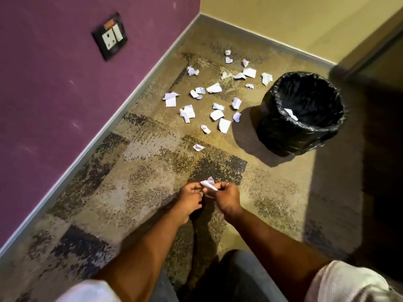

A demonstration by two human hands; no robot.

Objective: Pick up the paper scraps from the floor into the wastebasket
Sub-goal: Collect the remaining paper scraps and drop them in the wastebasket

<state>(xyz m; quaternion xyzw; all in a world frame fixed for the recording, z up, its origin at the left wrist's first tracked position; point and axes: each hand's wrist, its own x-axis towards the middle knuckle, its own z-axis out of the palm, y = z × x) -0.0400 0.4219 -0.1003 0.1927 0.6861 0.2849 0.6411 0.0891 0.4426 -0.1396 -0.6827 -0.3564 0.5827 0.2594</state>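
Several white paper scraps (216, 101) lie scattered on the patterned carpet, with one lone scrap (198, 147) nearer to me. A wastebasket (283, 131) lined with a black bag stands to their right, and one scrap (291, 114) lies inside it. Low over the carpet, my left hand (189, 199) and my right hand (226, 198) meet and both pinch the same crumpled white scrap (208, 184) between their fingertips.
A purple wall (54, 105) with a black socket plate (110, 35) runs along the left, a yellow wall (283, 22) along the back. A dark door or panel (381, 94) stands right of the wastebasket. My knee (244, 277) is at the bottom.
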